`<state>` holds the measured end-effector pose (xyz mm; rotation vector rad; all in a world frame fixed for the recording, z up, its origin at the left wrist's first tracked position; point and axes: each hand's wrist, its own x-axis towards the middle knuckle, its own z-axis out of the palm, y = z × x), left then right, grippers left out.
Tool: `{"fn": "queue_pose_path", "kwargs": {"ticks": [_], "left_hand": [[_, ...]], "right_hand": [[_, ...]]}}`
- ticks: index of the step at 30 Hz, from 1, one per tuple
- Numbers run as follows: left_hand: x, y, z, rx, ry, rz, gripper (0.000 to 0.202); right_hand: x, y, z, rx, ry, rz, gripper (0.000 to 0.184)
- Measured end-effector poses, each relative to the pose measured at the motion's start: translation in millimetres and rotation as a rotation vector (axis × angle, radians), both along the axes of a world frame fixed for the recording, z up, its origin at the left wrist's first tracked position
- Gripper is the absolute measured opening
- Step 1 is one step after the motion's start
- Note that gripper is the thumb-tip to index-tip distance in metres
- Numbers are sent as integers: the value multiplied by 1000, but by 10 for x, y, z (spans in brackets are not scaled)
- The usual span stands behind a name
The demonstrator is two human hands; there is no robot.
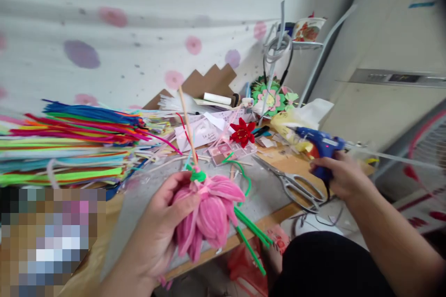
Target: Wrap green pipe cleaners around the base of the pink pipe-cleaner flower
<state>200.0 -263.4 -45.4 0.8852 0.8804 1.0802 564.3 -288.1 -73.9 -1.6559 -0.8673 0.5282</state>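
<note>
My left hand is closed around a pink pipe-cleaner flower, its petals pointing down. A thin wooden stick rises from the flower's base, where a green pipe cleaner is wound round it. My right hand grips a blue hot glue gun, nozzle pointing left, held off to the right and apart from the flower. Several green pipe cleaners lie below the flower at the table's edge. Metal scissors rest on the table between my hands.
Bundles of coloured pipe cleaners are heaped at the left. A red flower lies mid-table, and a green and pink paper flower stands behind. A wire rack holds a paper cup. At far right is a fan.
</note>
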Motion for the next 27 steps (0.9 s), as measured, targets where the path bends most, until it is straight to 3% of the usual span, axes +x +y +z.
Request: {"fn": "queue_pose_path", "kwargs": {"ticks": [3,5,8,12,15,19,24,27], "left_hand": [[5,-39,-18,37,25,13,44],[-4,-60,-41,78,68,40,43],[-28,-87,-73,140,143,62,39],[-38,-120,-71,206,229,100,36],[-25,-133,-39,227,295,136,35],[-23,-116,-14,263,385,132,38],[-64,-98,-10,313,364,163,41],[-135,-100,6,295,341,101,47]], "right_hand": [[-461,-139,128,141,243,224,13],[-752,-227,143,120,266,321,20],[-1051,-315,122,63,131,473,25],[-1195,-326,129,106,-66,621,22],[-1228,-310,103,18,-7,641,19],[-1307,-302,27,-144,230,670,20],[-1360,-232,63,-110,496,622,21],[-1267,-187,113,-100,466,613,23]]}}
